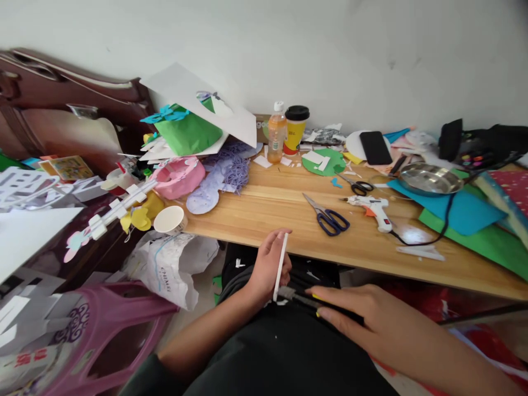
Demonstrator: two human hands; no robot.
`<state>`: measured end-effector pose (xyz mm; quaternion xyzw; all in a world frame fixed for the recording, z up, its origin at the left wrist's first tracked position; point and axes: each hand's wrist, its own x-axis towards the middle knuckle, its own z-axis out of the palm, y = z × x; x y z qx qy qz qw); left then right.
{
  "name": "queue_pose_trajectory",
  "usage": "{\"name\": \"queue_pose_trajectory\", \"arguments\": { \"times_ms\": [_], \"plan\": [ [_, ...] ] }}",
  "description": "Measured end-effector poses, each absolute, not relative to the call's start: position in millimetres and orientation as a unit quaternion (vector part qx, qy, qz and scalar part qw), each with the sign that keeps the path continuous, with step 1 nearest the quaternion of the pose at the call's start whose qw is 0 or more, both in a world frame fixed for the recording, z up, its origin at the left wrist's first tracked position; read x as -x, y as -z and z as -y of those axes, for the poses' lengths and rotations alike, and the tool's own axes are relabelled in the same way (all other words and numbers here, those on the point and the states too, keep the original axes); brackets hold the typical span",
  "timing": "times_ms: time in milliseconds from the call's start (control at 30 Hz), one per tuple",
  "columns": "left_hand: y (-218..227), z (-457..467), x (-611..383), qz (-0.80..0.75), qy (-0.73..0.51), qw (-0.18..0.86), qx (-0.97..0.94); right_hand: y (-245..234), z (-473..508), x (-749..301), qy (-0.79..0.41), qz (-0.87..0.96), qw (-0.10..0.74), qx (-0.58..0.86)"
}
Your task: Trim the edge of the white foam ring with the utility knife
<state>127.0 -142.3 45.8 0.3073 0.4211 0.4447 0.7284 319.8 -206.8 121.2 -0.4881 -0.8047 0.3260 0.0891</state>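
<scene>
My left hand [269, 268] is closed on a thin white strip [281, 264], held upright on edge over my lap just in front of the table. My right hand [355, 308] grips a black utility knife [330, 309] between thumb and fingers. Its grey blade end points left and meets the lower end of the strip; that spot is slightly blurred. On the table just beyond lie dark-blue-handled scissors [330, 221] and a white hot glue gun [373, 209].
A wooden table [247, 217] runs ahead, with a bottle [277, 132], yellow cup [295, 131], smaller scissors [359, 187], phone [374, 147] and metal dish [431, 179]. Left are a paper cup [170, 220], white bag [169, 267], pink paper shape [179, 176] and purple stool [111, 330].
</scene>
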Motion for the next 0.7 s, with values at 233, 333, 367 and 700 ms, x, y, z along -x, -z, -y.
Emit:
{"name": "queue_pose_trajectory", "arguments": {
  "times_ms": [233, 333, 367, 700],
  "plan": [
    [-57.7, 141.3, -118.4, -0.331, -0.461, 0.769, -0.295, -91.9, 213.2, -319.1, -0.386, 0.719, 0.216, 0.537],
    [-68.5, 144.8, -119.7, -0.300, -0.488, 0.781, -0.249, -66.4, 210.9, -300.5, -0.370, 0.721, 0.299, 0.504],
    [-71.8, 146.0, -120.2, -0.294, -0.499, 0.780, -0.235, -60.0, 209.2, -293.7, -0.351, 0.725, 0.329, 0.492],
    [-93.1, 128.4, -109.0, -0.306, -0.463, 0.764, -0.329, -60.8, 192.5, -263.0, -0.335, 0.659, 0.434, 0.514]
  ]
}}
